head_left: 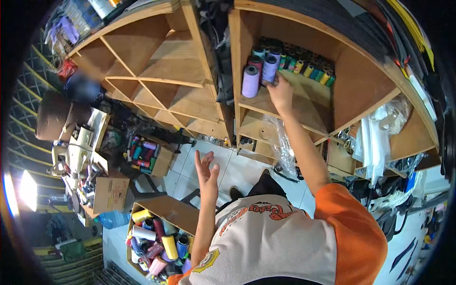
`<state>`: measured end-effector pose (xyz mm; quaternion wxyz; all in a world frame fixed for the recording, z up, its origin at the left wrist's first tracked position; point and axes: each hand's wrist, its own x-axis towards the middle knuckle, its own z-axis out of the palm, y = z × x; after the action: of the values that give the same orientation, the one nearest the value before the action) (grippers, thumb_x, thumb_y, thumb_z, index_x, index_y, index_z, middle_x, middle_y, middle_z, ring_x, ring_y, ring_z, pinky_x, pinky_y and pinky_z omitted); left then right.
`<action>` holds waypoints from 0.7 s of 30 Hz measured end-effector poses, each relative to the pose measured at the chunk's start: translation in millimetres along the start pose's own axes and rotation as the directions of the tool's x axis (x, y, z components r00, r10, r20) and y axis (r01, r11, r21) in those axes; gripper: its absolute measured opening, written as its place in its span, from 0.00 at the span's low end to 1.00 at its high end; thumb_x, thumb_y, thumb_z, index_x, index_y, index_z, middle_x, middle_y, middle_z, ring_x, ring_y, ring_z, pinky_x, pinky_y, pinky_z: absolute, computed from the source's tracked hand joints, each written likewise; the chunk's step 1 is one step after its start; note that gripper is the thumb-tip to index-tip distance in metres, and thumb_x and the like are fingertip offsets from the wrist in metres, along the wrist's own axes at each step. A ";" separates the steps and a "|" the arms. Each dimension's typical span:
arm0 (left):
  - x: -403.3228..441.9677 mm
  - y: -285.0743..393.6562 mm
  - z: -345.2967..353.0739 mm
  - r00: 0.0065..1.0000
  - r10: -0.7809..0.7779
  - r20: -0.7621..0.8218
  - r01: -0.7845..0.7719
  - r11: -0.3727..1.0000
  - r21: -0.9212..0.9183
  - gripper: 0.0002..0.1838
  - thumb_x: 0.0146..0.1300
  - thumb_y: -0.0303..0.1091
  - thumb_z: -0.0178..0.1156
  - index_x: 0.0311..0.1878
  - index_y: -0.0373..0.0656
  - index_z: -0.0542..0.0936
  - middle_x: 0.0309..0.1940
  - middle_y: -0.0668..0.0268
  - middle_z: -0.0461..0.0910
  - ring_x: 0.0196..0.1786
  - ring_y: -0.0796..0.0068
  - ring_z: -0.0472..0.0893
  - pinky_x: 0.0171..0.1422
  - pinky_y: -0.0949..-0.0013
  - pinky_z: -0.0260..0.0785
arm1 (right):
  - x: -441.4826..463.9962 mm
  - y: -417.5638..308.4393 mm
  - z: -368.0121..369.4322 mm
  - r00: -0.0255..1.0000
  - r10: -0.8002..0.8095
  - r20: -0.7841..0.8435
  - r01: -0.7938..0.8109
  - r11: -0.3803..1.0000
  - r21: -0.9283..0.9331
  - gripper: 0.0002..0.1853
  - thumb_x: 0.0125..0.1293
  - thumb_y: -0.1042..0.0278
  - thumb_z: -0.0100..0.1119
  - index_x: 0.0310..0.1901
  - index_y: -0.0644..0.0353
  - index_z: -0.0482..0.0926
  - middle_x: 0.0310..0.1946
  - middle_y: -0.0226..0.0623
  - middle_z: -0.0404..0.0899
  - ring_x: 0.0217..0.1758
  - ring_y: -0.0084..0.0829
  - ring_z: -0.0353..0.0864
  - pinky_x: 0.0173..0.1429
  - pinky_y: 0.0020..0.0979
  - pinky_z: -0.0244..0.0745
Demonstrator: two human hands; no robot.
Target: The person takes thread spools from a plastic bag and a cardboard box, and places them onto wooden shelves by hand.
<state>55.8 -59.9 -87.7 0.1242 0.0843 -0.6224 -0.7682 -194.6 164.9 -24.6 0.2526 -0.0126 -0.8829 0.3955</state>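
Well, from my remote seat I have the right hand (280, 92) up at the shelf (306, 102), its fingertips right by the foot of the rear lilac spool (269, 70); whether they have closed on it or merely rest against it, I cannot tell. That spool stands upright on the shelf, just behind and to the right of the front lilac spool (251, 81), with a dark red spool (255, 62) to its left and rows of small spools (298, 66) off to its right. The left hand (207, 175) hangs above the floor (230, 171), fingers spread, holding nothing. Nearer my body, a box (166, 206) is heaped with loose spools (169, 247) in many colours. I'd judge the rear lilac spool light for its bulk, firm at the core, with a slightly slick wound face that could shed loops if I pinched hard. Being taller than wide, it could tip into its neighbours if knocked near the top. My preferred hold would be thumb and fingers wrapped round the middle, or the dark core end on top, which spares the thread; low at the foot, a grip seems less steady.
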 end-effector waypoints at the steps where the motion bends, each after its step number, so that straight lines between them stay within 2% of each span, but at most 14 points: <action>1: -2.3 0.0 -6.1 1.000 0.019 -0.022 -0.019 1.000 0.011 0.42 0.63 0.35 0.58 0.75 0.48 0.44 0.62 0.59 0.66 0.61 0.69 0.65 0.56 0.68 0.61 | 0.1 2.8 2.7 1.000 0.000 -0.008 0.000 1.000 -0.017 0.26 0.52 0.62 0.67 0.54 0.60 0.75 0.45 0.51 0.79 0.49 0.51 0.78 0.53 0.43 0.72; 4: -15.8 9.0 -18.9 0.995 -0.067 -0.079 0.064 0.997 -0.045 0.43 0.63 0.29 0.57 0.74 0.44 0.41 0.61 0.57 0.66 0.65 0.64 0.63 0.69 0.62 0.51 | -0.7 6.4 4.9 1.000 -0.011 0.024 0.008 0.996 0.094 0.27 0.52 0.63 0.67 0.54 0.64 0.73 0.43 0.53 0.80 0.49 0.51 0.78 0.54 0.44 0.72; 6: -24.1 8.2 -28.0 0.993 -0.067 -0.101 0.060 0.996 -0.069 0.35 0.64 0.30 0.57 0.71 0.40 0.52 0.54 0.60 0.71 0.58 0.68 0.70 0.60 0.65 0.63 | -3.4 11.0 7.4 1.000 0.009 0.027 -0.007 0.997 -0.076 0.28 0.50 0.64 0.67 0.53 0.65 0.73 0.43 0.54 0.80 0.49 0.51 0.78 0.53 0.44 0.72; 7: -29.7 10.3 -35.2 0.990 -0.103 -0.094 0.095 0.992 -0.080 0.33 0.64 0.30 0.57 0.70 0.39 0.56 0.51 0.61 0.73 0.55 0.69 0.73 0.56 0.66 0.65 | -3.0 8.4 6.1 0.998 -0.028 0.053 0.027 0.999 0.019 0.29 0.49 0.64 0.68 0.53 0.65 0.73 0.44 0.54 0.79 0.49 0.52 0.78 0.53 0.45 0.73; 8: -37.2 12.9 -42.6 0.986 -0.138 -0.097 0.129 0.987 -0.092 0.30 0.64 0.31 0.57 0.68 0.38 0.60 0.48 0.62 0.74 0.52 0.70 0.75 0.52 0.68 0.68 | -9.4 7.6 -1.0 0.997 0.050 0.067 -0.045 0.997 -0.065 0.28 0.50 0.64 0.68 0.53 0.65 0.73 0.43 0.54 0.80 0.48 0.54 0.78 0.52 0.46 0.72; 9: -45.0 17.4 -48.5 0.983 -0.103 -0.149 0.088 0.991 -0.105 0.21 0.65 0.31 0.57 0.60 0.37 0.69 0.39 0.64 0.77 0.42 0.73 0.78 0.42 0.71 0.70 | -19.1 -8.6 -9.5 0.996 0.086 0.015 -0.082 0.977 -0.197 0.26 0.52 0.62 0.68 0.51 0.66 0.74 0.42 0.52 0.81 0.48 0.52 0.79 0.53 0.44 0.72; 10: -53.6 19.1 -57.7 0.966 -0.090 -0.241 0.078 0.995 -0.058 0.14 0.65 0.30 0.55 0.53 0.35 0.73 0.33 0.65 0.77 0.37 0.74 0.79 0.42 0.71 0.70 | -26.1 14.3 -4.7 0.999 -0.032 -0.016 0.031 0.997 -0.072 0.26 0.54 0.59 0.67 0.52 0.65 0.74 0.40 0.48 0.82 0.46 0.45 0.81 0.52 0.39 0.73; 11: -64.2 21.4 -71.0 0.953 -0.055 -0.297 0.049 0.998 -0.025 0.11 0.65 0.28 0.53 0.48 0.35 0.75 0.30 0.65 0.77 0.35 0.75 0.78 0.41 0.72 0.69 | -38.6 -6.5 -20.8 0.990 0.107 0.088 -0.101 0.992 -0.073 0.26 0.55 0.57 0.67 0.52 0.64 0.75 0.39 0.44 0.82 0.44 0.37 0.82 0.52 0.34 0.73; 12: -76.1 23.8 -85.0 0.932 -0.024 -0.363 0.030 1.000 0.010 0.08 0.65 0.26 0.51 0.44 0.34 0.76 0.28 0.65 0.77 0.33 0.76 0.78 0.40 0.73 0.69 | -53.8 4.3 -19.6 0.999 -0.028 0.046 0.025 0.998 0.053 0.20 0.59 0.60 0.64 0.50 0.63 0.76 0.35 0.40 0.82 0.38 0.29 0.81 0.46 0.30 0.75; 13: -89.3 28.6 -96.6 0.900 0.025 -0.435 -0.004 0.999 0.049 0.07 0.64 0.25 0.50 0.41 0.34 0.76 0.26 0.65 0.76 0.32 0.77 0.77 0.39 0.73 0.69 | -70.7 -2.8 -26.7 0.974 0.073 0.214 -0.114 0.976 0.187 0.16 0.61 0.63 0.62 0.48 0.64 0.77 0.34 0.38 0.81 0.37 0.26 0.80 0.42 0.28 0.75; 14: -102.0 35.3 -108.3 0.864 0.073 -0.498 -0.029 0.995 0.096 0.07 0.63 0.24 0.49 0.37 0.34 0.76 0.25 0.66 0.76 0.30 0.78 0.76 0.38 0.74 0.69 | -86.5 -13.4 -31.4 0.907 0.162 0.389 -0.280 0.921 0.270 0.13 0.63 0.66 0.60 0.46 0.64 0.77 0.33 0.35 0.81 0.36 0.24 0.79 0.39 0.25 0.75; 17: -143.3 42.6 -140.6 0.787 0.127 -0.604 0.022 0.972 0.233 0.07 0.59 0.22 0.48 0.36 0.36 0.76 0.24 0.69 0.74 0.27 0.82 0.72 0.33 0.77 0.65 | -150.8 -33.7 -12.3 0.687 0.074 0.723 -0.413 0.858 0.305 0.10 0.66 0.69 0.57 0.45 0.65 0.77 0.33 0.33 0.80 0.35 0.21 0.78 0.35 0.21 0.73; 18: -158.7 35.3 -149.3 0.764 0.129 -0.632 0.038 0.969 0.243 0.07 0.58 0.22 0.48 0.36 0.36 0.76 0.24 0.71 0.73 0.26 0.83 0.71 0.32 0.78 0.64 | -167.7 -24.6 4.8 0.545 0.008 0.838 -0.463 0.836 0.293 0.12 0.65 0.69 0.58 0.47 0.65 0.77 0.35 0.33 0.80 0.36 0.22 0.78 0.36 0.23 0.74; 21: -201.9 36.7 -162.0 0.702 0.179 -0.689 0.254 0.841 0.478 0.08 0.57 0.21 0.48 0.37 0.35 0.77 0.26 0.71 0.74 0.27 0.84 0.72 0.33 0.79 0.65 | -217.4 -58.5 29.4 0.169 -0.141 0.975 -0.361 0.912 0.194 0.14 0.63 0.68 0.60 0.48 0.64 0.77 0.37 0.33 0.80 0.37 0.22 0.79 0.38 0.24 0.74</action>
<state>297.8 -158.8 -91.1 0.3088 0.4184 -0.7132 -0.4700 -8.0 56.0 -94.6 -0.4055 0.2277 -0.7358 0.4922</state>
